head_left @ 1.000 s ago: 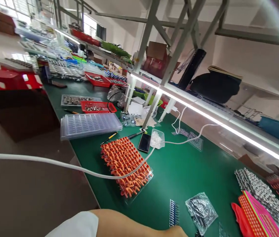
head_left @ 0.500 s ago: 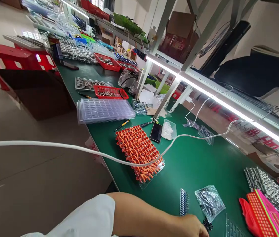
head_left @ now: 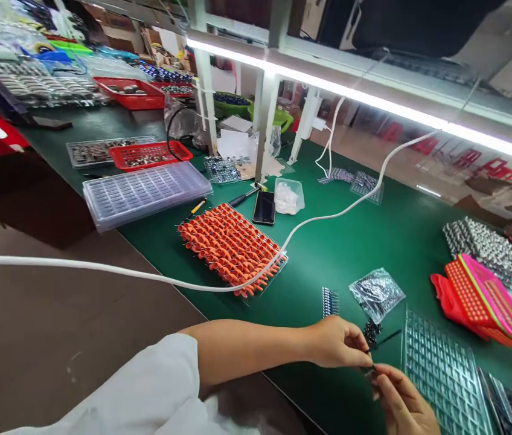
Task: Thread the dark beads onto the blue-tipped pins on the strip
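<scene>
My left hand [head_left: 338, 342] reaches over the green table from the left, thumb and forefinger pinched together. My right hand [head_left: 404, 400] comes from the lower right, its fingertips also closed. The two hands' fingertips meet at a small dark part [head_left: 367, 370], too small to name and partly covered by the fingers. Just beyond them lies a heap of small black pieces [head_left: 372, 331], with a thin dark stick [head_left: 386, 339] beside it. A clear bag [head_left: 377, 293] of dark pieces rests behind the heap. Left of the bag is a strip of small metal pins [head_left: 329, 301].
A clear compartment tray [head_left: 439, 368] lies right of my hands. Orange pieces [head_left: 233, 248] fill a rack at centre, crossed by a hanging white cable [head_left: 310, 220]. Pink and orange baskets [head_left: 486, 296] stand right; a phone [head_left: 264, 207] and stacked plastic trays [head_left: 147, 190] lie farther back.
My view has tilted down and turned, so the table sits higher in the picture. My right hand has come into view, and my left hand, cut off before, now meets it.
</scene>
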Motion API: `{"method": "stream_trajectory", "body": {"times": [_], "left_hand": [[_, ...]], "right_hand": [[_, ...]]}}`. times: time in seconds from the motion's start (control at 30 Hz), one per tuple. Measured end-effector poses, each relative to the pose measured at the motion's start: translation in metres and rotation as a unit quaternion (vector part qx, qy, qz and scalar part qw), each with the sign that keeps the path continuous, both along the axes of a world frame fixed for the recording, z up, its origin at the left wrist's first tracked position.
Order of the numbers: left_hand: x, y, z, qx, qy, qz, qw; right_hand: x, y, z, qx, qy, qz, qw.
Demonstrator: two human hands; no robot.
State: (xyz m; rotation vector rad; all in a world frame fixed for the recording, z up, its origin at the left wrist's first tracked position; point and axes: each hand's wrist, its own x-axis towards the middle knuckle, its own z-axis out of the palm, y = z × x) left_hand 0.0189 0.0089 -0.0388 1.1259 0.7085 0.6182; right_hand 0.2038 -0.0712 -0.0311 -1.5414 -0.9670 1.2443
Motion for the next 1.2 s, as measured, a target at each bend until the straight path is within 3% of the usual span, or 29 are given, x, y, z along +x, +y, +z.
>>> {"method": "stream_trajectory", "body": {"times": [0.13, 0.27, 0.37, 0.47, 0.67, 0.93, 1.07, 1.2], "left_hand": [[-0.01, -0.004, 0.017, 0.049, 0.04, 0.0, 0.998], [-0.014, -0.003, 0.028, 0.069, 0.056, 0.005, 0.996], [-0.013, -0.002, 0.028, 0.075, 0.062, 0.004, 0.995], [-0.011, -0.004, 0.024, 0.036, 0.046, -0.011, 0.998], [-0.012, -0.002, 0.019, 0.022, 0.035, 0.003, 0.999], [-0.015, -0.003, 0.025, 0.07, 0.063, 0.011, 0.996], [-0.015, -0.003, 0.024, 0.098, 0.072, 0.001, 0.993], [-0.016, 0.0, 0.023, 0.079, 0.074, -0.023, 0.994]], "right_hand": [[-0.006, -0.002, -0.012, 0.042, -0.04, -0.035, 0.998], [-0.013, -0.001, -0.012, 0.053, -0.062, -0.03, 0.996], [-0.017, -0.001, -0.006, 0.068, -0.096, -0.024, 0.993], [-0.023, -0.002, 0.001, 0.082, -0.105, -0.025, 0.991], [-0.029, -0.001, -0.002, 0.119, -0.015, -0.073, 0.99], [-0.031, -0.002, 0.005, 0.121, 0.008, -0.045, 0.992], [-0.028, -0.002, 0.0, 0.102, 0.067, -0.025, 0.992], [-0.024, -0.001, -0.005, 0.089, 0.121, -0.006, 0.989]]}}
